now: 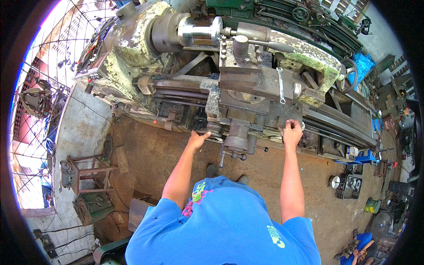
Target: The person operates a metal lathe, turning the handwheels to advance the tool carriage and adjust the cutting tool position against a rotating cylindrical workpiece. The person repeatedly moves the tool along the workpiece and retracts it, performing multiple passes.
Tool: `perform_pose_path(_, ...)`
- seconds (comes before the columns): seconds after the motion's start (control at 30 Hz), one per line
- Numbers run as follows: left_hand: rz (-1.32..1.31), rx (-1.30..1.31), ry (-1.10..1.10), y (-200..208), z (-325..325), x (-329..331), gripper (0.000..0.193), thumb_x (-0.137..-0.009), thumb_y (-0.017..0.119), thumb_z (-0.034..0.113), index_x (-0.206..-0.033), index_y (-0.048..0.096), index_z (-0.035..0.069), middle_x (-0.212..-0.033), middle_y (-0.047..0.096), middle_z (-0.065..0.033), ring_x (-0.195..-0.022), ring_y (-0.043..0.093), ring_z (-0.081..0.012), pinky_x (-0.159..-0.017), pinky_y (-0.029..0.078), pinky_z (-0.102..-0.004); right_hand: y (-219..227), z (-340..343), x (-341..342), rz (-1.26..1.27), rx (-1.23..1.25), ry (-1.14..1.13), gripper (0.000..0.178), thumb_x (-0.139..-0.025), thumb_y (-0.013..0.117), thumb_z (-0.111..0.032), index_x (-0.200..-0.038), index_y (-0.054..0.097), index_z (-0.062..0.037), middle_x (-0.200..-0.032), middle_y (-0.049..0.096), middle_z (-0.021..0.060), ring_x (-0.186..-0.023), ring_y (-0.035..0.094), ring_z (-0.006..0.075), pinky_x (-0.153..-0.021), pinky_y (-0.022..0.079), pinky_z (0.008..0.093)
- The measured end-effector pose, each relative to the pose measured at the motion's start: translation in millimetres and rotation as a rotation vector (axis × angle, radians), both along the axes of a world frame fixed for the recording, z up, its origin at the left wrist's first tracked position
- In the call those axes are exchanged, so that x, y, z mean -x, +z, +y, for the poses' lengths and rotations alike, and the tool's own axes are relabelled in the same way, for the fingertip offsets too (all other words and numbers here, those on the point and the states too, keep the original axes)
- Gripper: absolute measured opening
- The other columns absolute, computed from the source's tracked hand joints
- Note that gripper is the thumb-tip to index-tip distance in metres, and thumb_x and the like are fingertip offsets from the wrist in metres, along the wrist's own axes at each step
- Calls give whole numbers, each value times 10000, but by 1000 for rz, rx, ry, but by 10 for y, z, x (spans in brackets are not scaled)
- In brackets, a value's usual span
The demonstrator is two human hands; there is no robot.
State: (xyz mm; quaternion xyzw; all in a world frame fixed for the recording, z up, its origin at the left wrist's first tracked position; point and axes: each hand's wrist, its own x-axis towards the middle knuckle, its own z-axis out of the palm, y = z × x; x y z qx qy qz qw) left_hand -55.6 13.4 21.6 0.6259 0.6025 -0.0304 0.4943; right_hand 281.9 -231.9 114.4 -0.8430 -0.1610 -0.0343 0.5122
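A large metal lathe (247, 99) with worn pale-green paint stands before me. A shiny flanged workpiece (199, 31) sits between its chuck (165, 33) and tailstock (254, 32). My left hand (198, 140) is closed round the rim of the carriage handwheel (214, 128), thumb on top; its other fingers are partly hidden. At the right front of the carriage, my right hand (292, 134) has its fingers bent together in a pinch; what they hold, if anything, cannot be made out. A combination wrench (281, 86) lies on the slide, beyond that hand. Behind the tool post (240, 46), a long lever handle (280, 47) points right.
Ball-ended cross-slide handles (234, 155) stick out between my hands. A green lathe (304, 20) stands behind. On the floor are a wooden stand (90, 172) at left and a black crate (350, 186) at right. Another person (363, 243) is low at the bottom right.
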Motion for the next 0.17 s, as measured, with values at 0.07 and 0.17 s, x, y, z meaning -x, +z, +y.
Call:
perform_pose_path(0.07, -32, 2, 13, 30, -16, -1, 1275, -745, 742, 630, -1504, 43, -118, -1524, 277, -329, -1423, 325, -388, -1142, 324, -404, 16, -2, 6, 12, 3, 3, 166, -855, 686, -146, -937, 688, -1, -773, 699, 119, -699, 650, 188, -682, 506, 326)
perform_pose_path(0.17, -38, 24, 24, 71, -22, 1, 1271, -750, 744, 621, -1507, 34, -113, -1541, 250, -316, -1434, 301, -387, -1149, 313, -397, 50, -6, 17, 69, 19, 3, 156, -854, 693, -145, -929, 692, -8, -772, 700, 114, -696, 643, 183, -680, 505, 322)
